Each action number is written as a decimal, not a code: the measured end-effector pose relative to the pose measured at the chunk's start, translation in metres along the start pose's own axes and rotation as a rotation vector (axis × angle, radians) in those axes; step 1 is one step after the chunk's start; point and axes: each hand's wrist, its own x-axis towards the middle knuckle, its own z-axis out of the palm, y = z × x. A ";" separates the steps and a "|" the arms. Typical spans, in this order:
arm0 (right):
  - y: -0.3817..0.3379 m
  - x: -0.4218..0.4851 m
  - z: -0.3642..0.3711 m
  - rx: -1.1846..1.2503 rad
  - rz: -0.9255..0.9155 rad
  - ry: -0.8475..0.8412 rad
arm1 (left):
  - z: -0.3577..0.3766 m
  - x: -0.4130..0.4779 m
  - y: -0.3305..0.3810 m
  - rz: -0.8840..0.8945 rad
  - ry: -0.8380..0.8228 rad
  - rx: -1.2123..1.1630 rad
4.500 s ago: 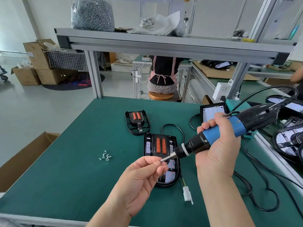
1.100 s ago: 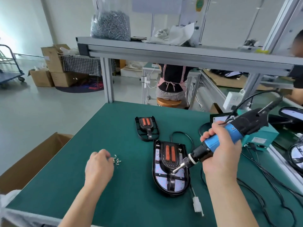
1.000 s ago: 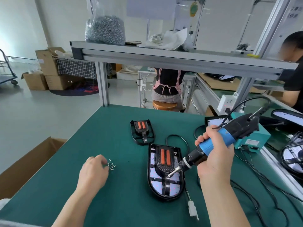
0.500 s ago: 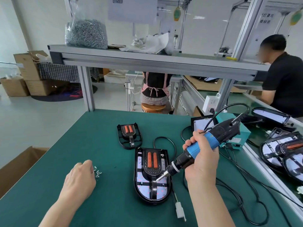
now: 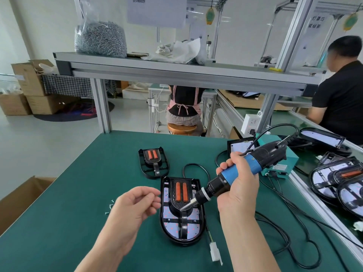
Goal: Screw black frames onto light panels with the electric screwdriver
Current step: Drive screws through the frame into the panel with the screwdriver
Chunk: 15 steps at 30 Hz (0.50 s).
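Loosely curled, the fingers (image 5: 151,195) of the left hand (image 5: 133,211) hover just left of the light panel (image 5: 170,228); whether they pinch a screw is too small to tell. The right hand (image 5: 238,188) grips the electric screwdriver (image 5: 267,154) firmly, its bit (image 5: 186,206) slanting down over the black frame (image 5: 183,218) seated on that panel in the middle of the green surface (image 5: 98,173). Loose screws (image 5: 110,206) lie near the left wrist. A second frame (image 5: 154,163) waits beyond, with no panel under it that I can see. Framed panels (image 5: 334,183) sit on the bench to the right, so I judge the task midway, with at least this frame's screws left to drive.
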 end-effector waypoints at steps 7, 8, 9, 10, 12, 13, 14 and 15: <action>-0.002 -0.001 0.010 0.045 0.024 0.019 | 0.035 -0.019 0.000 -0.146 -0.061 -0.293; -0.002 -0.001 0.011 0.046 0.031 0.022 | 0.037 -0.021 0.000 -0.184 -0.073 -0.345; -0.002 -0.002 0.011 0.048 0.040 0.025 | 0.038 -0.022 0.000 -0.221 -0.083 -0.398; -0.002 -0.002 0.012 0.048 0.047 0.028 | 0.039 -0.022 0.000 -0.252 -0.085 -0.441; -0.001 -0.002 0.011 0.052 0.047 0.036 | 0.038 -0.022 0.000 -0.292 -0.067 -0.497; -0.001 -0.002 0.011 0.056 0.043 0.040 | 0.037 -0.022 -0.001 -0.306 -0.054 -0.518; -0.001 -0.002 0.011 0.059 0.038 0.044 | 0.037 -0.022 -0.001 -0.317 -0.042 -0.537; -0.001 -0.002 0.011 0.061 0.035 0.048 | 0.037 -0.023 -0.002 -0.324 -0.033 -0.555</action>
